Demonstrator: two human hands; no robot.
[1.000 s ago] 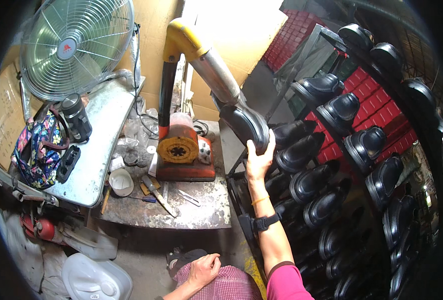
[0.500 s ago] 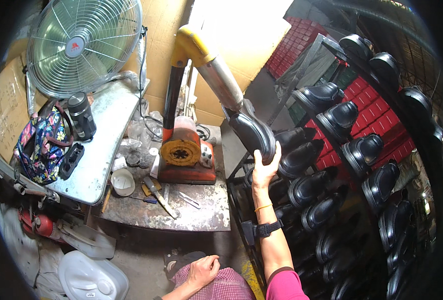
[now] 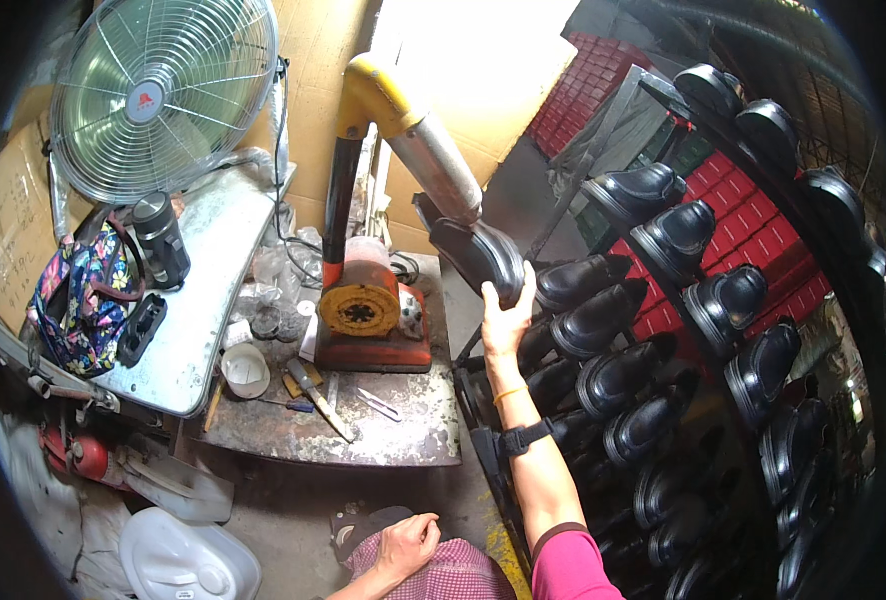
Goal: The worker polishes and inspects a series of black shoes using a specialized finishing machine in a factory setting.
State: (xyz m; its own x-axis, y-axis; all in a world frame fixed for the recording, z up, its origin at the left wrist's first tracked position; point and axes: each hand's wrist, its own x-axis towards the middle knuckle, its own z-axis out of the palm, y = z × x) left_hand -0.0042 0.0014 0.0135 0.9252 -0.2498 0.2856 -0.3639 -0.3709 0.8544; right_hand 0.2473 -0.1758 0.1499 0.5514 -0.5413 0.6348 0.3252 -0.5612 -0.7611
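Observation:
My right hand grips a glossy black leather shoe by its near end, thumb on one side and fingers on the other. The shoe is up in the air just below the lower end of a silver pipe; whether the two touch I cannot tell. That pipe slants down from a yellow elbow on an orange machine with a round yellow wheel. My left hand rests on my lap over pink checked cloth, fingers curled in, holding nothing I can see.
Rows of black shoes fill a rack along the right, close beside my right forearm. On the worn workbench lie a knife, tweezers and a white cup. A large fan and a flask stand at the left.
My right hand has moved left and slightly up with the shoe, bringing it nearer the machine. My left hand has stayed on my lap.

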